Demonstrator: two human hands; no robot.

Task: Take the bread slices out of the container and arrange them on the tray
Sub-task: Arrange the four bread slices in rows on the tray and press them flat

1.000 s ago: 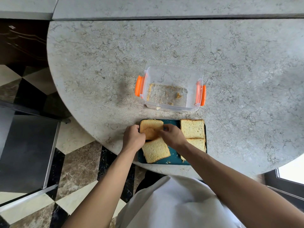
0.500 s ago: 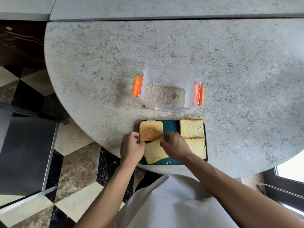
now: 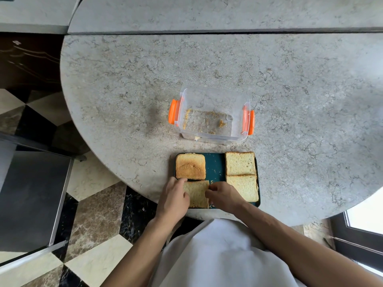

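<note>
A dark teal tray (image 3: pixel 215 167) lies near the table's front edge with several bread slices on it. A browned crust slice (image 3: pixel 190 166) fills its far left corner. Two pale slices, one (image 3: pixel 240 163) behind the other (image 3: pixel 243 187), line the right side. A fourth slice (image 3: pixel 196 193) sits at the near left. My left hand (image 3: pixel 173 200) pinches its left edge and my right hand (image 3: pixel 223 196) pinches its right edge. The clear container (image 3: pixel 211 116) with orange latches stands just beyond the tray and holds only crumbs.
The round grey stone table (image 3: pixel 124 90) curves away to the left, with checkered floor tiles below. A dark metal-edged surface (image 3: pixel 31 193) stands at the lower left. A window frame (image 3: pixel 362 235) shows at the lower right.
Both hands have drawn back from the crust slice to the near-left slice. That slice, tilted before, now lies square with the tray's edges.
</note>
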